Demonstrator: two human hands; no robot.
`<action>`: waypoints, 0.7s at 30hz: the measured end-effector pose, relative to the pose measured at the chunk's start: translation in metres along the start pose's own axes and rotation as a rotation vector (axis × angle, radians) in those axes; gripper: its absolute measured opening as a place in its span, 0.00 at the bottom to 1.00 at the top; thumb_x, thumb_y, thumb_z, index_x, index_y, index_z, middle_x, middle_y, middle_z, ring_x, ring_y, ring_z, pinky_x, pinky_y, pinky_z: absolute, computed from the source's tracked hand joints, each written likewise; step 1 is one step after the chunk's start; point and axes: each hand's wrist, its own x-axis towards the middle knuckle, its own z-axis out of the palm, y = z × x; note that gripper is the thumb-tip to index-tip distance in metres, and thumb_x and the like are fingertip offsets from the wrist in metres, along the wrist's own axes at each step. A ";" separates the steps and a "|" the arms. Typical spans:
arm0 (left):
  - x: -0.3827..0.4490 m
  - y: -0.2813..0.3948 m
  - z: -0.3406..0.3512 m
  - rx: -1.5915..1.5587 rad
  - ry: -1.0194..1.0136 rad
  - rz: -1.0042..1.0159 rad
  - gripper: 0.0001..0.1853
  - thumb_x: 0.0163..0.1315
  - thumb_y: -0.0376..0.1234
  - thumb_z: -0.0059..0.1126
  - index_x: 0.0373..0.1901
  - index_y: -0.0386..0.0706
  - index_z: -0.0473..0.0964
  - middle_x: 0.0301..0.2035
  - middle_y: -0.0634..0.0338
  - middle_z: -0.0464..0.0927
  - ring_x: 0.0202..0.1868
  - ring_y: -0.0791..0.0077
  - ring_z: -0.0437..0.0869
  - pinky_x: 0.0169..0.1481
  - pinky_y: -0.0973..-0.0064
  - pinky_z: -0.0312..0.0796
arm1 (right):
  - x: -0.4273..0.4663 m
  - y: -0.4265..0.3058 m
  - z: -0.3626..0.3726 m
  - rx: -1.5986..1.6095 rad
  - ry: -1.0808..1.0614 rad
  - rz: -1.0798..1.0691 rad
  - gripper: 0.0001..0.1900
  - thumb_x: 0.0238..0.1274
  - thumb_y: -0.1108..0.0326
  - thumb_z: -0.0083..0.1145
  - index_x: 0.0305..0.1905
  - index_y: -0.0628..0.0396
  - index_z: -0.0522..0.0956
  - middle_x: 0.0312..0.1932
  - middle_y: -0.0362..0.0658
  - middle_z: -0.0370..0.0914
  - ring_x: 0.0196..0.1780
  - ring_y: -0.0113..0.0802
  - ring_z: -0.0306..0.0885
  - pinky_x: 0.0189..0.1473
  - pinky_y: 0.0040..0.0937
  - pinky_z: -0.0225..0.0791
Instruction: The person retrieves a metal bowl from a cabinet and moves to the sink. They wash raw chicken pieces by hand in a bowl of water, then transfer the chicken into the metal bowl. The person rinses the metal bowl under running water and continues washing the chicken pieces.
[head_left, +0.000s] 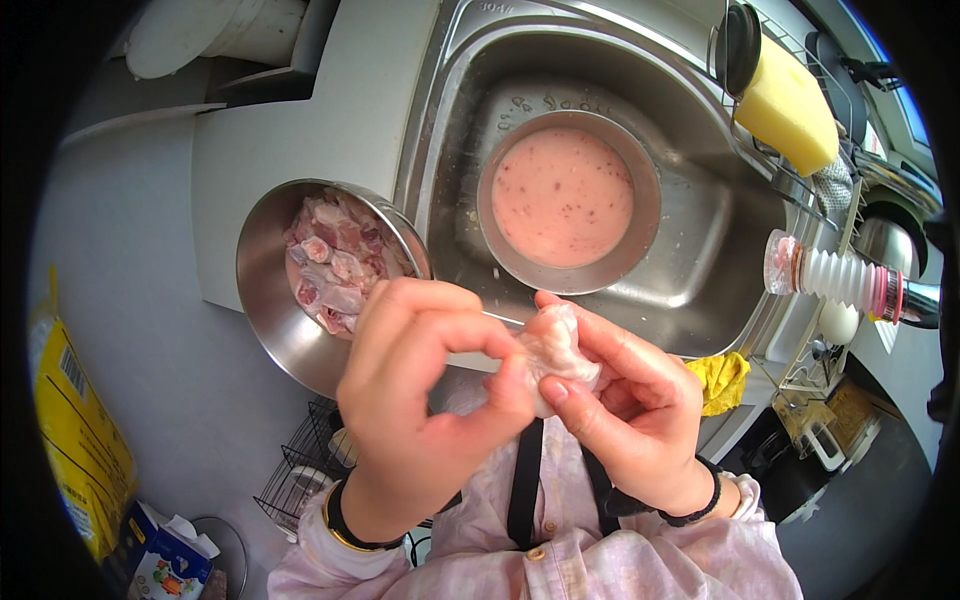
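A pale piece of raw meat with skin is between my two hands, above the sink's near edge. My right hand grips it between thumb and fingers. The thumb and forefinger of my left hand pinch its left side. To the left, a tilted stainless steel bowl holds raw meat pieces, partly behind my left hand. Beyond my hands, a round metal bowl of cloudy pink liquid with small reddish bits stands in the sink.
A faucet with a white corrugated extension reaches over the sink's right edge. A yellow cloth lies at the near right corner. A wire rack with a yellow object stands at the upper right. A yellow package is at the far left.
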 end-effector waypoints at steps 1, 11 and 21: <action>0.000 -0.001 -0.001 -0.066 0.025 -0.042 0.10 0.45 0.23 0.70 0.28 0.40 0.77 0.31 0.59 0.77 0.34 0.67 0.80 0.39 0.71 0.71 | 0.000 0.000 0.000 0.018 -0.006 0.015 0.27 0.68 0.81 0.57 0.70 0.70 0.67 0.63 0.52 0.77 0.60 0.33 0.79 0.55 0.27 0.76; -0.001 0.002 -0.009 0.231 -0.082 0.215 0.14 0.42 0.28 0.73 0.34 0.43 0.84 0.32 0.65 0.79 0.34 0.68 0.78 0.38 0.71 0.69 | -0.001 0.003 0.000 0.123 0.026 0.090 0.26 0.68 0.81 0.56 0.68 0.74 0.66 0.63 0.55 0.75 0.65 0.40 0.76 0.66 0.37 0.70; 0.004 0.004 0.002 0.333 -0.083 0.300 0.12 0.42 0.26 0.69 0.29 0.41 0.77 0.33 0.61 0.76 0.35 0.64 0.77 0.40 0.68 0.68 | -0.002 -0.002 0.001 0.081 0.013 0.068 0.26 0.67 0.82 0.55 0.68 0.74 0.67 0.66 0.54 0.73 0.66 0.35 0.73 0.68 0.33 0.65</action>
